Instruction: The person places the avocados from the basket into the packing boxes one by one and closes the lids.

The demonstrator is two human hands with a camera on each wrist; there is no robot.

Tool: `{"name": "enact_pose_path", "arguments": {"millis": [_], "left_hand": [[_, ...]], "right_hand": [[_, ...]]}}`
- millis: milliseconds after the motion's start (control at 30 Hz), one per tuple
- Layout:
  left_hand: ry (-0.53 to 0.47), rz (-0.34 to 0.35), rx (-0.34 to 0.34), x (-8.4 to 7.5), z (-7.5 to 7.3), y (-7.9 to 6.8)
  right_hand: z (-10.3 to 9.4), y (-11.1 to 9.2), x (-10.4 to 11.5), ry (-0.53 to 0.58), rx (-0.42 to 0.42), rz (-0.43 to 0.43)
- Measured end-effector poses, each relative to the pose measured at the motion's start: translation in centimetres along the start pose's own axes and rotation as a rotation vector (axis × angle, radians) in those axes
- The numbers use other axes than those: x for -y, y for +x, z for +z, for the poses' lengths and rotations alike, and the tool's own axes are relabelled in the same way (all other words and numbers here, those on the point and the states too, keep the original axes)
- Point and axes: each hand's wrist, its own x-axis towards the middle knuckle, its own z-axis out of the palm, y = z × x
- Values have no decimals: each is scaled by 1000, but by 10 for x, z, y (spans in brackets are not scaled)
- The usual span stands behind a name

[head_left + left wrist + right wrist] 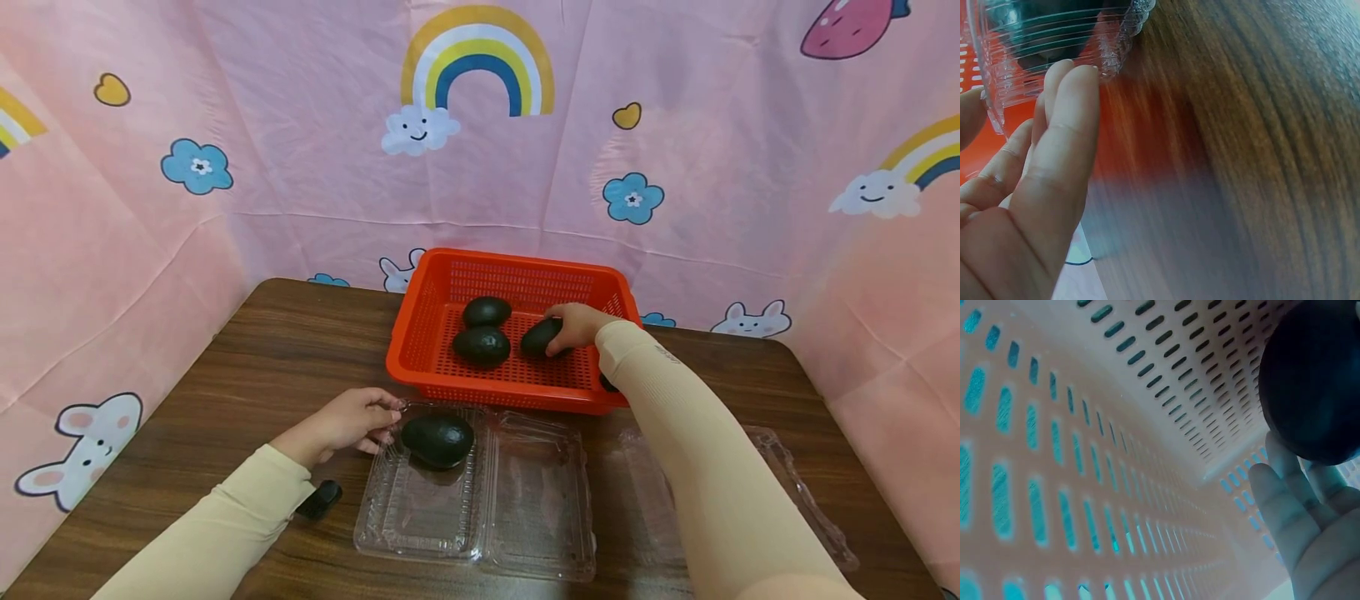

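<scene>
Inside the red basket, my right hand (576, 327) grips a dark avocado (538, 338), fingers curled over its right end. The right wrist view shows that avocado (1313, 381) up close against the fingers. My left hand (358, 423) is at the far left corner of an open clear plastic clamshell container (427, 533), its thumb and fingers about the rim. Its fingers (1063, 137) lie along the container's outer wall in the left wrist view. One avocado (438, 439) lies in the far part of the container's left half.
The red plastic basket (495, 392) stands at the back of the wooden table (315, 342). Two more avocados (486, 329) lie at its left, another dark one (607, 383) mostly behind my right sleeve. A second clear container (802, 492) lies at right, partly under my right arm.
</scene>
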Motion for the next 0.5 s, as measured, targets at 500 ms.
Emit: {"name": "enact_pose_path", "arguments": {"millis": [500], "left_hand": [[0,-5,-7,1,-1,-1]], "right_hand": [[-4,-10,3,65,-60,-16]]}}
